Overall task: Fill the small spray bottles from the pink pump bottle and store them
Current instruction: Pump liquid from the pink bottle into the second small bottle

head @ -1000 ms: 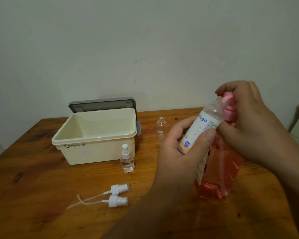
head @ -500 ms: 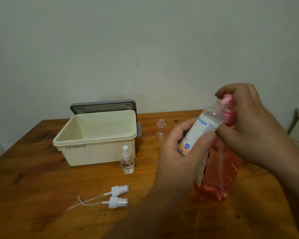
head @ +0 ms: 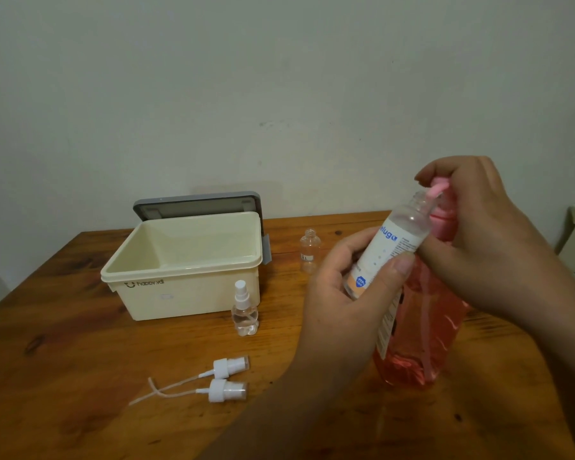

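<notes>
Pink pump bottle [head: 422,327]: translucent plastic with pink liquid inside. It stands upright on the brown wooden surface [head: 63,343], right of the cream plastic storage box [head: 180,293] and well apart from it.
Labelled spray bottle [head: 395,240]: small clear cylinder, cap off. It is tilted so its open neck meets the pink spout, judged so that the dose enters without spilling.
Left hand [head: 342,293]: fingers and thumb wrapped round the lower half of the labelled spray bottle, steadying it.
Right hand [head: 478,234]: fingers curled over the pump head of the pink pump bottle, placed to press down.
White spray heads [head: 229,376]: two, with dip tubes, lying in front of the storage box. Judged set aside until filling ends.
Capped spray bottle [head: 244,307]: small and clear, holds liquid, just in front of the storage box.
Uncapped clear bottle [head: 310,250]: right of the storage box, judged to be awaiting filling.
Writing: blue "elug…" and a blue shield badge on the held bottle. The storage box front reads "happy", the rest unclear. The pump bottle's side label is too small to read.
</notes>
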{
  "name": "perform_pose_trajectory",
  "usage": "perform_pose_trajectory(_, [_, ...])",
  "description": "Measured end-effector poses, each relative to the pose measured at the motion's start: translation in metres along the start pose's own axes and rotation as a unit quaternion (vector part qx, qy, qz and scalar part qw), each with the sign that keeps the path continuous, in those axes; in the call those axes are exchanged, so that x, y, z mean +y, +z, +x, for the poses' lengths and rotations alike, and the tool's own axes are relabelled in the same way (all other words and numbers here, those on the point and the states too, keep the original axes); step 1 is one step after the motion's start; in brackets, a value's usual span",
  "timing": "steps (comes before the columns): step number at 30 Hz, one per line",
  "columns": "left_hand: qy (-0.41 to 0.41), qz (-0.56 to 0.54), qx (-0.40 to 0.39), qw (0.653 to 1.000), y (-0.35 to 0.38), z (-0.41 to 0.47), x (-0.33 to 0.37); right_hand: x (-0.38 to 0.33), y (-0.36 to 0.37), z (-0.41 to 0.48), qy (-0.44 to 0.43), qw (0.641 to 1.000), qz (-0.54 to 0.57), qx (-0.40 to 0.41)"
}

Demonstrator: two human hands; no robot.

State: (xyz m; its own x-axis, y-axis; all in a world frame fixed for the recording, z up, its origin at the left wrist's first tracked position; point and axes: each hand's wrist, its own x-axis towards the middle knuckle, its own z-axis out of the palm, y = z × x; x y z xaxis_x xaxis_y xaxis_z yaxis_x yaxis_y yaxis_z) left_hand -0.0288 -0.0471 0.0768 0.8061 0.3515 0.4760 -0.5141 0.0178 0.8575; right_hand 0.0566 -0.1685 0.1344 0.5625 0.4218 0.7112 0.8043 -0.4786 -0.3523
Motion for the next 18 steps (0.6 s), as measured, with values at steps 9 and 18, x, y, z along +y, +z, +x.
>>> perform_pose_trajectory(9, [-0.007, -0.001, 0.0, 1.0, -0.0006, 0.0017, -0.0005, -0.0006, 0.0037, -0.0001, 0.005, 1.0, -0.011, -0.013])
perform_pose_trajectory(18, [-0.004, 0.01, 0.003, 1.0, 0.0002, 0.0023, 0.0007, 0.0, -0.0015, 0.0033, 0.008, 1.0, -0.006, -0.009])
